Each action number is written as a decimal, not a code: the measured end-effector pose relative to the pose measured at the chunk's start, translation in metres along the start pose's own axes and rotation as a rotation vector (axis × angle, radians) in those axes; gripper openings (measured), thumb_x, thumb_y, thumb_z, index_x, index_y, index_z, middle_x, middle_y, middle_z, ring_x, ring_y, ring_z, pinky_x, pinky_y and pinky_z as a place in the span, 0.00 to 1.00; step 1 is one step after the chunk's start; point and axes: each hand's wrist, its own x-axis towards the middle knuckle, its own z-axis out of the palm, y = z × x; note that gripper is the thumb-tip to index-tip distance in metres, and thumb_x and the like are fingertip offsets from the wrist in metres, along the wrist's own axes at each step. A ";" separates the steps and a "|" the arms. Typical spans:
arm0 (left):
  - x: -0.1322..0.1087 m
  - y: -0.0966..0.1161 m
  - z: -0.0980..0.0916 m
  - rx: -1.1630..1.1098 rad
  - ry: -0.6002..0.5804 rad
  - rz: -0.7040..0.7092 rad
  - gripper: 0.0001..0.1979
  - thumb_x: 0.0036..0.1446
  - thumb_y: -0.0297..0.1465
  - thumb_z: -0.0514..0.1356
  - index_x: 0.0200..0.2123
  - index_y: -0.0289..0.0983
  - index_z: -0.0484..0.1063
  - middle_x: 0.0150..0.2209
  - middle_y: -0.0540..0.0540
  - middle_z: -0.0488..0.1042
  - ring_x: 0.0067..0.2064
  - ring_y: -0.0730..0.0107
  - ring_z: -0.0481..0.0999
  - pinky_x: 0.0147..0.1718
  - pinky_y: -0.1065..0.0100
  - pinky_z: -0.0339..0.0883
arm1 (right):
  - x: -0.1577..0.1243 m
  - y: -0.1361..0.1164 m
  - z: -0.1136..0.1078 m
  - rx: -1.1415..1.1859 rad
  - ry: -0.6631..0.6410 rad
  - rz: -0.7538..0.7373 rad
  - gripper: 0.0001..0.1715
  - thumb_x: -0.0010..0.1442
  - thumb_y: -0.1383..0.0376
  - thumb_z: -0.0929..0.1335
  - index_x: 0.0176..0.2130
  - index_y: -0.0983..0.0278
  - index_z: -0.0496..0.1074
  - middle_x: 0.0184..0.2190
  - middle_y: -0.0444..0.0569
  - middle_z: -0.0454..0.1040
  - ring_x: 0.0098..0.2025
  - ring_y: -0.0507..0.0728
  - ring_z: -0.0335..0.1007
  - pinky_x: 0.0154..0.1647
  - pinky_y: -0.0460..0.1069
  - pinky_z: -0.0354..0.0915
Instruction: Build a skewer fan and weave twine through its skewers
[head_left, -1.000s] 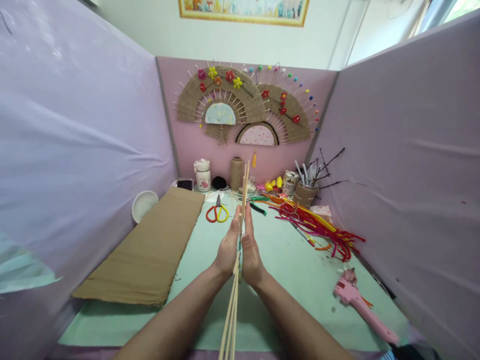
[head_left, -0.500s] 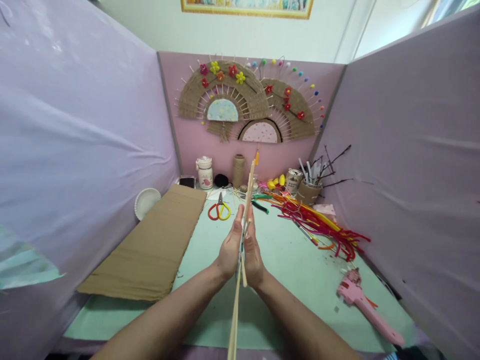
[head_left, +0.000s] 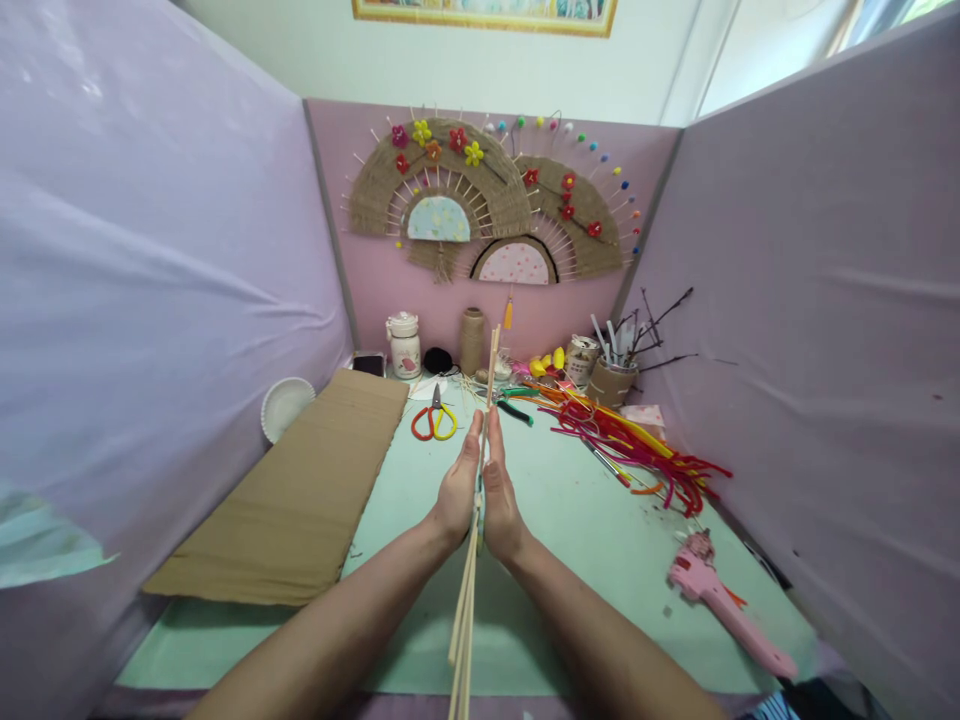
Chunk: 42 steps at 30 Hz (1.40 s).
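Palm to palm, my left hand [head_left: 456,490] and my right hand [head_left: 501,505] press a set of thin wooden sticks [head_left: 465,610] between them. Both hands have straight fingers pointing away from me. Some stick ends rise beyond the fingertips, while others fan down toward the table's near edge. A thin, pale patterned piece shows edge-on between the palms at the sticks' middle. Most of it is hidden by the hands. The hands are above the middle of the light green tabletop [head_left: 570,590].
Cardboard [head_left: 300,480] lies left. Scissors [head_left: 435,418], green-handled pliers [head_left: 515,410] and a twine spool [head_left: 472,342] stand or lie behind. Pipe cleaners [head_left: 645,440] and a pink glue gun [head_left: 724,600] are right. Twine fans [head_left: 472,180] hang on the back panel.
The sticks have turned between the palms: several ends now spread lower toward me, and fewer show above the fingertips. The view has shifted slightly; both hands stay pressed together.
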 end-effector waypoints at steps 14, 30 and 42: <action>0.004 -0.009 -0.006 -0.031 -0.021 0.037 0.27 0.63 0.44 0.48 0.62 0.40 0.59 0.67 0.48 0.53 0.69 0.65 0.44 0.67 0.64 0.36 | 0.001 -0.001 0.000 -0.018 -0.012 0.034 0.39 0.66 0.47 0.51 0.68 0.59 0.37 0.70 0.44 0.35 0.71 0.57 0.26 0.70 0.59 0.34; 0.005 -0.007 -0.002 -0.059 -0.010 0.015 0.28 0.63 0.45 0.48 0.62 0.39 0.59 0.65 0.47 0.56 0.68 0.65 0.47 0.66 0.64 0.39 | 0.001 0.008 0.000 -0.041 -0.007 0.054 0.39 0.66 0.46 0.51 0.68 0.59 0.38 0.70 0.45 0.36 0.71 0.57 0.28 0.70 0.60 0.35; 0.011 -0.014 -0.004 -0.222 -0.034 -0.035 0.28 0.61 0.44 0.49 0.63 0.40 0.58 0.64 0.46 0.60 0.68 0.64 0.48 0.66 0.62 0.41 | 0.002 0.014 -0.001 -0.096 -0.031 0.078 0.39 0.66 0.46 0.51 0.68 0.58 0.39 0.70 0.44 0.34 0.70 0.56 0.27 0.70 0.60 0.33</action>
